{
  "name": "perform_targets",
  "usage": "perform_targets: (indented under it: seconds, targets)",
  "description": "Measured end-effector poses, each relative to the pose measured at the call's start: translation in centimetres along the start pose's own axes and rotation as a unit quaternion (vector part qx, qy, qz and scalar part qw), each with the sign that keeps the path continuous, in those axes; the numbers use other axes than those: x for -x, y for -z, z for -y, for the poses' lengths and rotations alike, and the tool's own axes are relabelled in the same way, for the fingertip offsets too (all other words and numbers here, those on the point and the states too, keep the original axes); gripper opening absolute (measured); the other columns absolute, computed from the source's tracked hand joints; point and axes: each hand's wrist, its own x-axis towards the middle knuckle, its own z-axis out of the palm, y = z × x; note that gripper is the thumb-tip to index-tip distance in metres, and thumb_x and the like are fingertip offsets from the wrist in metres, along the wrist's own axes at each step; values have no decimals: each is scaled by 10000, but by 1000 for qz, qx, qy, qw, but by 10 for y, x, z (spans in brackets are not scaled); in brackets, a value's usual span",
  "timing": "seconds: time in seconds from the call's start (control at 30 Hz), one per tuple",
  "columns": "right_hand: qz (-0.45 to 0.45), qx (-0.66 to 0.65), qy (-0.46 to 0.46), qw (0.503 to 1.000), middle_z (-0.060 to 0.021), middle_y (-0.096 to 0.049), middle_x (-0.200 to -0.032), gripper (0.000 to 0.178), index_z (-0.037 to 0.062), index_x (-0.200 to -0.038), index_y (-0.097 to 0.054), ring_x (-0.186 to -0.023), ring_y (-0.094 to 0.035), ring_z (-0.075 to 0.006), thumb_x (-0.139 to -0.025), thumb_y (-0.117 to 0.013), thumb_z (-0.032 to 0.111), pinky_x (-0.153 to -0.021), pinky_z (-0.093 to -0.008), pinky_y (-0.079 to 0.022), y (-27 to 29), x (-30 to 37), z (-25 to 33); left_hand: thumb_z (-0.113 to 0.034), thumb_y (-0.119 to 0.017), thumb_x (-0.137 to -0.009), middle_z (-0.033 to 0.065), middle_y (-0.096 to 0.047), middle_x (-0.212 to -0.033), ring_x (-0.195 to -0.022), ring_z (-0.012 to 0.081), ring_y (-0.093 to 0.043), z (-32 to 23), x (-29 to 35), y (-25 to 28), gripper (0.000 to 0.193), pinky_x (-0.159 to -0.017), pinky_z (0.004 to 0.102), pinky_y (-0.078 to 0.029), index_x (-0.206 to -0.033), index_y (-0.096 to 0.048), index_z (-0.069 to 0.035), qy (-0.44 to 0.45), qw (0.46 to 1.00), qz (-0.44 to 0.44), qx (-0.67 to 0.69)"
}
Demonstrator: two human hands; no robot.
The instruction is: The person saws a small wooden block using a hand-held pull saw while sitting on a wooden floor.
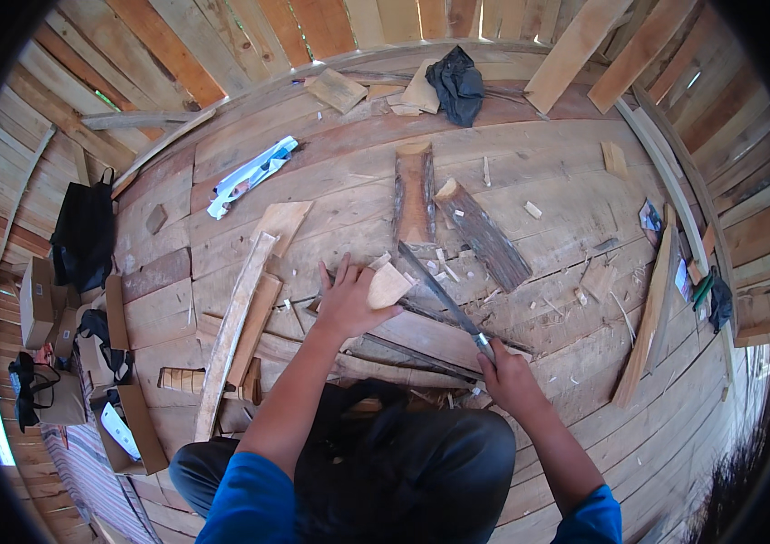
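In my right hand (510,374) is the handle of a long-bladed knife (444,297), my fingers wrapped round it. The blade slants up and to the left, its tip near the wood chips. My left hand (348,301) grips a small pale block of wood (389,286), thumb along its near side and fingers over the far left. The block stands tilted beside the blade; whether they touch I cannot tell. Under both lies a long plank (444,337) in front of my knees. Beyond the knife are a short bark-edged slab (415,190) and a bark-covered log piece (484,234).
Wood chips (581,296) litter the plank floor. Long wood strips (232,340) lie left, and a leaning board (648,317) stands right. Cardboard boxes (131,431) and a black bag (84,231) line the left wall. A dark cloth bundle (455,86) and a white-blue wrapper (251,177) lie farther off.
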Motion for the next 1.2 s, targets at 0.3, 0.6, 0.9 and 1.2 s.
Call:
perform_targets:
  seconds: [0.3,0.6,0.9,1.2]
  targets:
    - [12,12,30,999,-271,-595,-649,222,-25,-1066,-529,-641,-612,-457,-944,-557,159,-572,-529,-475,-16,-21,2,-620,-664,-742,198,-534,-1299,-1323,314,-413,7,-6,-6,808,-1140,639,-20,-1243,-509,-5,23,999,-17,29]
    - [43,13,-1,999,-272,-605,-681,224,-13,-1070,-535,-653,-613,-458,-946,-562,172,-579,-533,-480,-14,-20,8,-574,-688,-731,200,-554,-1258,-1279,328,-450,11,-3,-9,774,-1134,650,-29,-1224,-521,0,20,998,-48,33]
    - [49,51,12,997,-272,-616,-695,211,16,-1059,-528,-664,-614,-469,-948,-567,192,-594,-549,-482,-8,-28,6,-569,-684,-733,176,-566,-1231,-1265,310,-457,9,-6,-5,759,-1133,657,-36,-1230,-527,-18,16,999,-30,31]
    - [58,73,21,995,-258,-619,-684,205,27,-1050,-540,-654,-622,-457,-949,-562,205,-592,-544,-491,-18,-43,18,-599,-680,-731,149,-572,-1210,-1263,298,-449,12,0,-13,795,-1134,658,-33,-1244,-527,-11,0,998,-59,16]
